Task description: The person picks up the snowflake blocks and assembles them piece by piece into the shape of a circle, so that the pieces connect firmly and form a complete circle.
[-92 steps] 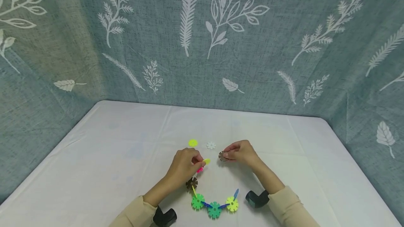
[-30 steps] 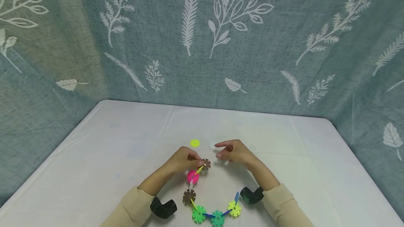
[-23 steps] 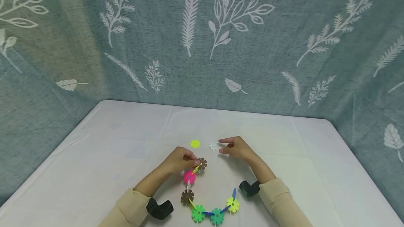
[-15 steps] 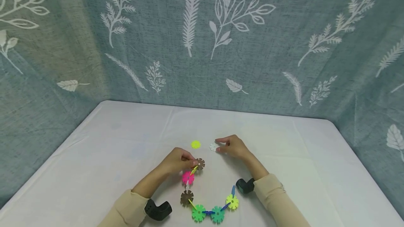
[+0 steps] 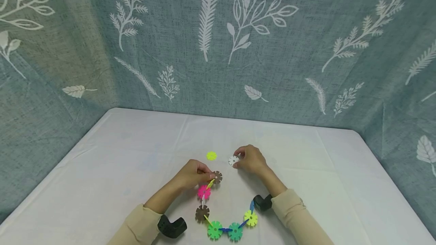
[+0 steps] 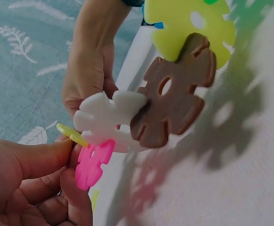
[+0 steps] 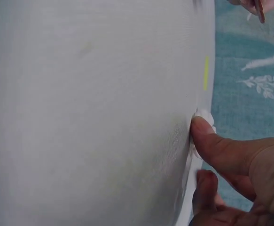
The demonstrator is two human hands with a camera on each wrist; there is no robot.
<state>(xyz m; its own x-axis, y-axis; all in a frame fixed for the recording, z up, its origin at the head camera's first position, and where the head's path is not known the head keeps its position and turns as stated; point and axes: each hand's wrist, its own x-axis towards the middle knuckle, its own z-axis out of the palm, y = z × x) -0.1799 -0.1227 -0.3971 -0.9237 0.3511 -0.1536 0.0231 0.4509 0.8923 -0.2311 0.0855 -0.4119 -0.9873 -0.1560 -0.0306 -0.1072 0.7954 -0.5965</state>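
My left hand (image 5: 192, 174) pinches the far end of a chain of interlocking notched plastic discs, at a brown disc (image 5: 218, 177) joined to a yellow one. From there the chain bends through a pink disc (image 5: 204, 192), a white one, a darker brown one (image 5: 202, 214) and green discs to a lime disc (image 5: 250, 218) with a blue disc at its end. The left wrist view shows the thumb and finger on the yellow disc (image 6: 73, 133) beside the pink disc (image 6: 93, 165). A loose white disc (image 5: 233, 160) is pinched by thumb and finger of my right hand (image 5: 251, 158).
A loose bright yellow disc (image 5: 211, 155) lies flat on the white tablecloth (image 5: 136, 162), left of the right hand. Black wrist devices (image 5: 172, 227) sit under both forearms, the right one close to the chain's blue end. A leaf-patterned curtain (image 5: 190, 48) stands behind the table.
The brown disc that my right hand held now sits at the chain's end by my left hand. My right hand reached the white disc and took hold of it, tilting it up.
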